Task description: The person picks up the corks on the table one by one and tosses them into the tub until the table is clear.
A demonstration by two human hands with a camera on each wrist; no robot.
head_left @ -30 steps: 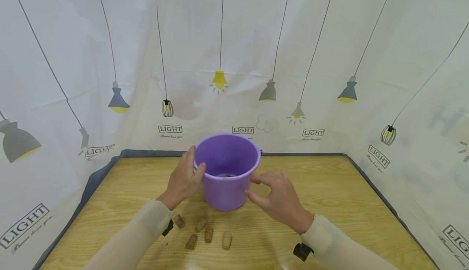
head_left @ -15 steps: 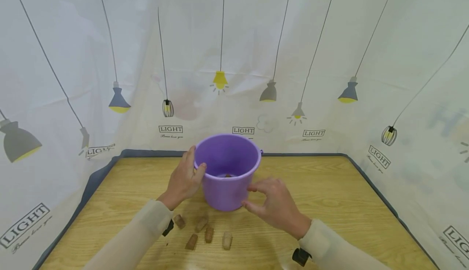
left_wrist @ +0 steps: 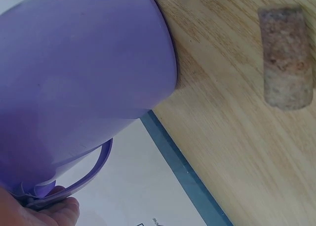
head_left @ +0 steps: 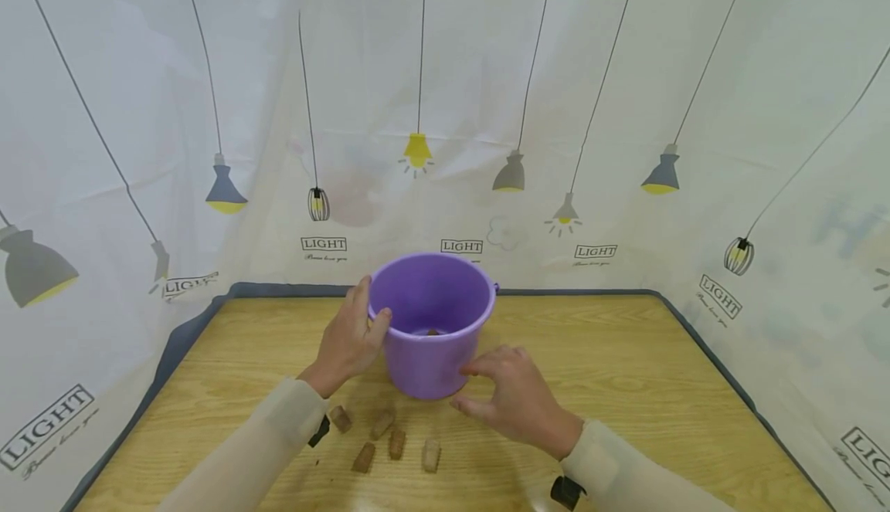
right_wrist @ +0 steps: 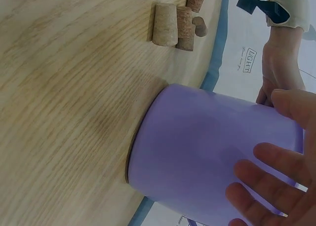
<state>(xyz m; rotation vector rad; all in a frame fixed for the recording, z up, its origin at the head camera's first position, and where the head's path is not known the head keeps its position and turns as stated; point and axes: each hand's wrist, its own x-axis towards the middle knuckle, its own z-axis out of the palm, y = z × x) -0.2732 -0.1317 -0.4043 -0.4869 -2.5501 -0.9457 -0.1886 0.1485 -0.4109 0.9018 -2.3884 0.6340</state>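
A purple bucket [head_left: 426, 365] stands upright on the wooden table. My left hand [head_left: 350, 342] grips its rim on the left, thumb over the near edge; the left wrist view shows fingertips [left_wrist: 61, 211] by the bucket's handle [left_wrist: 94, 171]. My right hand [head_left: 523, 401] is beside the lower right of the bucket, fingers spread and holding nothing. Something small and brown [head_left: 433, 333] shows at the bucket's bottom, mostly hidden by the near wall. Several corks lie in front of the bucket, among them a pale cork [head_left: 431, 456] and a darker cork [head_left: 363, 458].
The wooden table [head_left: 626, 388] has a blue-grey edging [head_left: 577, 293] along the back. A white cloth [head_left: 445, 72] printed with hanging lamps surrounds it at the back and sides. Wrist cameras are strapped at both sleeves.
My right hand has slid down and a little toward me along the bucket's right side. My left hand, the bucket and the corks have stayed put.
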